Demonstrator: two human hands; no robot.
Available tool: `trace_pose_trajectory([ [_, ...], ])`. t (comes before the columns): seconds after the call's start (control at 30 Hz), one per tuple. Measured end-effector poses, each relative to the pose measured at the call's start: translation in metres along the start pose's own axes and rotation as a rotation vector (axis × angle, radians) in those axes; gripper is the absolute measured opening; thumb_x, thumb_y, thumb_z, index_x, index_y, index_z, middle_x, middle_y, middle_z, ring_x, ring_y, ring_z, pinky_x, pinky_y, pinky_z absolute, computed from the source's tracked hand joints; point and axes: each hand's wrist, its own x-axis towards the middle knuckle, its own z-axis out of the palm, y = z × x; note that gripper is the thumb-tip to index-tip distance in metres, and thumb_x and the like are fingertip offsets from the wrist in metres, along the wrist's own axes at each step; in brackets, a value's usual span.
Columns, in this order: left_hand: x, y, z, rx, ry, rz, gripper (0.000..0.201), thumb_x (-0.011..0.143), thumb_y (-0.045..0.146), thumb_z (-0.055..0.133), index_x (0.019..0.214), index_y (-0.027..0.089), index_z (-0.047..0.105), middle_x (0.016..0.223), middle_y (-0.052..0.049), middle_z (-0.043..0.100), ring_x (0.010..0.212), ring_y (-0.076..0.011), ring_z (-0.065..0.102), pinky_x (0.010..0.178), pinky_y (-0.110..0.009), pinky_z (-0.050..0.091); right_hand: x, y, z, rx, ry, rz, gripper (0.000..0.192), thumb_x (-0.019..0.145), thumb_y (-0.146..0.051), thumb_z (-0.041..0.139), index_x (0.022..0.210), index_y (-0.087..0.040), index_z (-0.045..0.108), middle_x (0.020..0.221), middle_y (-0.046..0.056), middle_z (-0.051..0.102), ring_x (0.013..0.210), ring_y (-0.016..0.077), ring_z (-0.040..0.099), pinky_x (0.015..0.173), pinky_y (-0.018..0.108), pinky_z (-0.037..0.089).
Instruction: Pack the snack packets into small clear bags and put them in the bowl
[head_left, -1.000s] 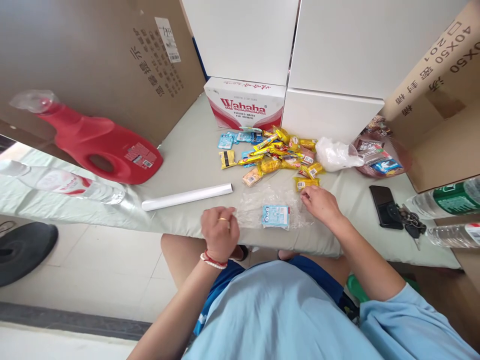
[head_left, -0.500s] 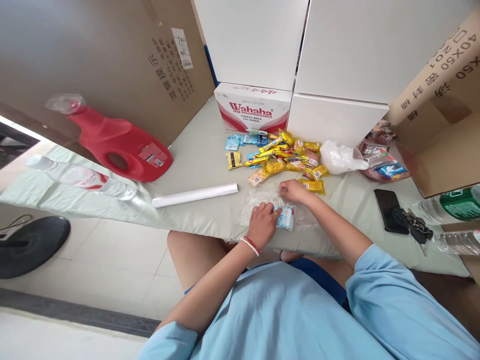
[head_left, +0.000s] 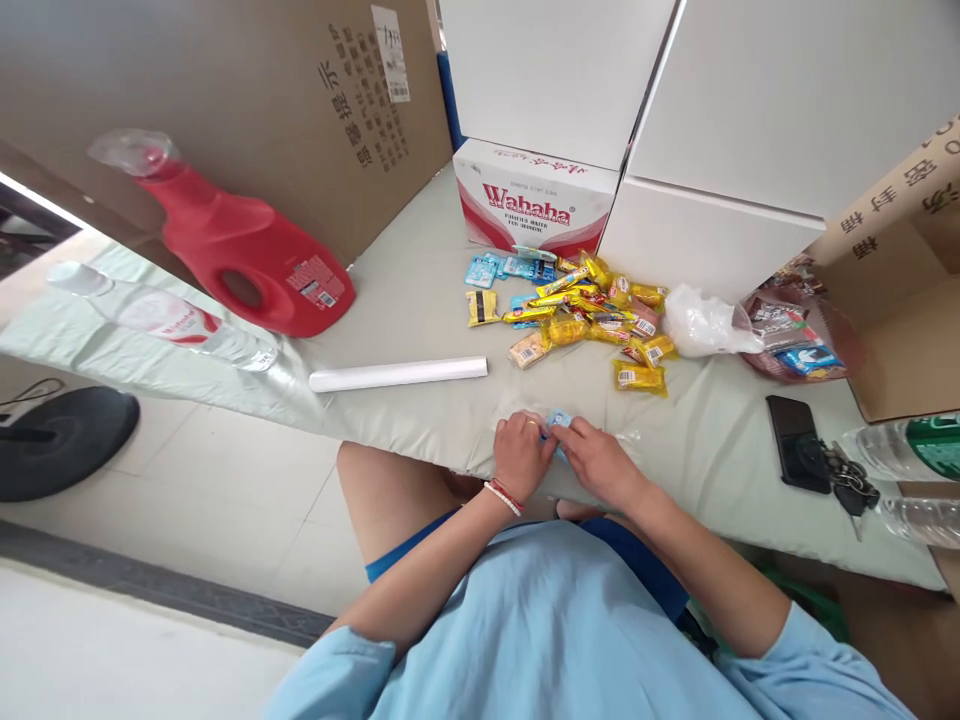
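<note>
At the table's near edge, a small blue-and-white packet (head_left: 559, 418) lies with a thin clear plastic bag (head_left: 628, 437) around it. My left hand (head_left: 521, 452) is closed at the packet's left side, fingers curled, with crumpled clear film at the fingertips. From the right, my right hand (head_left: 600, 462) pinches the packet, its fingertips almost meeting those of the left. The hands cover much of the packet and bag. Beyond them lies a pile of yellow snack packets (head_left: 566, 328), with more blue packets (head_left: 481, 270) at its back left.
A white roll (head_left: 397, 374) lies left of the hands. Farther left are a red jug (head_left: 247, 250) and a water bottle (head_left: 165, 318). To the right are a white plastic bag (head_left: 701, 322), a snack basket (head_left: 847, 350), a phone (head_left: 796, 442) and keys (head_left: 851, 480). A Wahaba-style carton (head_left: 536, 200) stands behind.
My right hand has come down from the bag's far side to the packet, beside my left hand. The bag is now more gathered around the packet. The camera view has shifted slightly.
</note>
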Motion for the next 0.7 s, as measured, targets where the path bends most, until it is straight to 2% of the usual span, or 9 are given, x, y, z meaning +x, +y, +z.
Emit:
trace_pose_trajectory([
  [0.07, 0.001, -0.011, 0.0, -0.094, -0.015, -0.045, 0.016, 0.092, 0.033, 0.066, 0.083, 0.021, 0.062, 0.091, -0.01, 0.069, 0.094, -0.0287, 0.064, 0.084, -0.043, 0.045, -0.006, 0.0, 0.016, 0.038, 0.035, -0.051, 0.049, 0.103, -0.016, 0.044, 0.151, -0.023, 0.053, 0.12, 0.013, 0.063, 0.104, 0.0232, 0.063, 0.09, 0.036, 0.053],
  [0.17, 0.004, -0.035, -0.007, -0.348, -0.07, 0.054, 0.008, 0.085, 0.028, 0.067, 0.085, 0.022, 0.062, 0.094, -0.007, 0.07, 0.096, -0.0253, 0.065, 0.088, -0.04, 0.05, -0.01, 0.001, 0.025, 0.073, 0.074, -0.102, 0.052, 0.101, -0.019, 0.052, 0.153, -0.022, 0.051, 0.117, 0.013, 0.061, 0.104, 0.0251, 0.061, 0.092, 0.041, 0.053],
  [0.23, 0.007, -0.054, -0.015, -0.489, 0.024, 0.013, 0.004, 0.086, 0.026, 0.06, 0.088, 0.023, 0.061, 0.097, -0.005, 0.069, 0.094, -0.0218, 0.065, 0.088, -0.037, 0.052, -0.01, 0.001, 0.024, 0.074, 0.067, -0.091, 0.051, 0.1, -0.021, 0.055, 0.151, -0.021, 0.054, 0.115, 0.012, 0.06, 0.101, 0.0237, 0.06, 0.092, 0.039, 0.053],
  [0.33, 0.013, -0.075, -0.024, -0.511, 0.284, -0.263, 0.019, 0.096, 0.028, 0.041, 0.098, 0.023, 0.06, 0.099, -0.005, 0.066, 0.095, -0.0206, 0.063, 0.089, -0.037, 0.053, -0.01, -0.002, 0.019, 0.064, 0.031, -0.06, 0.05, 0.098, -0.019, 0.058, 0.148, -0.023, 0.058, 0.114, 0.011, 0.059, 0.098, 0.022, 0.058, 0.092, 0.037, 0.051],
  [0.4, 0.018, -0.078, -0.025, -0.467, 0.326, -0.334, 0.03, 0.102, 0.034, 0.035, 0.106, 0.023, 0.062, 0.107, -0.008, 0.066, 0.106, -0.024, 0.061, 0.099, -0.044, 0.05, -0.009, -0.003, 0.016, 0.067, 0.012, -0.051, 0.05, 0.097, -0.018, 0.06, 0.147, -0.023, 0.06, 0.113, 0.011, 0.059, 0.098, 0.0222, 0.058, 0.091, 0.036, 0.05],
  [0.47, 0.022, -0.073, -0.022, -0.381, 0.24, -0.302, 0.033, 0.101, 0.045, 0.043, 0.108, 0.022, 0.065, 0.118, -0.012, 0.066, 0.119, -0.0299, 0.057, 0.108, -0.052, 0.044, -0.009, -0.003, 0.014, 0.077, 0.003, -0.051, 0.049, 0.097, -0.017, 0.06, 0.145, -0.022, 0.062, 0.112, 0.011, 0.059, 0.098, 0.0229, 0.058, 0.091, 0.037, 0.05],
  [0.53, 0.024, -0.063, -0.018, -0.256, 0.124, -0.277, 0.035, 0.091, 0.053, 0.062, 0.105, 0.021, 0.068, 0.133, -0.017, 0.062, 0.131, -0.0376, 0.05, 0.11, -0.06, 0.041, -0.009, -0.002, 0.014, 0.087, 0.003, -0.059, 0.047, 0.097, -0.017, 0.059, 0.143, -0.023, 0.064, 0.112, 0.01, 0.059, 0.099, 0.023, 0.058, 0.091, 0.036, 0.05],
  [0.63, 0.024, -0.054, -0.017, -0.15, 0.012, -0.254, 0.028, 0.075, 0.044, 0.08, 0.087, 0.022, 0.067, 0.149, -0.017, 0.052, 0.143, -0.0447, 0.037, 0.11, -0.066, 0.038, -0.01, 0.0, 0.015, 0.097, 0.008, -0.071, 0.048, 0.096, -0.014, 0.058, 0.142, -0.023, 0.065, 0.112, 0.01, 0.06, 0.1, 0.0229, 0.058, 0.091, 0.036, 0.049],
  [0.7, 0.024, -0.052, -0.024, -0.198, -0.032, -0.205, 0.017, 0.074, 0.032, 0.077, 0.076, 0.022, 0.063, 0.138, -0.014, 0.06, 0.137, -0.0403, 0.046, 0.108, -0.06, 0.042, -0.01, 0.002, 0.017, 0.107, 0.017, -0.07, 0.048, 0.095, -0.013, 0.057, 0.141, -0.024, 0.066, 0.112, 0.009, 0.06, 0.099, 0.0225, 0.058, 0.091, 0.036, 0.05],
])
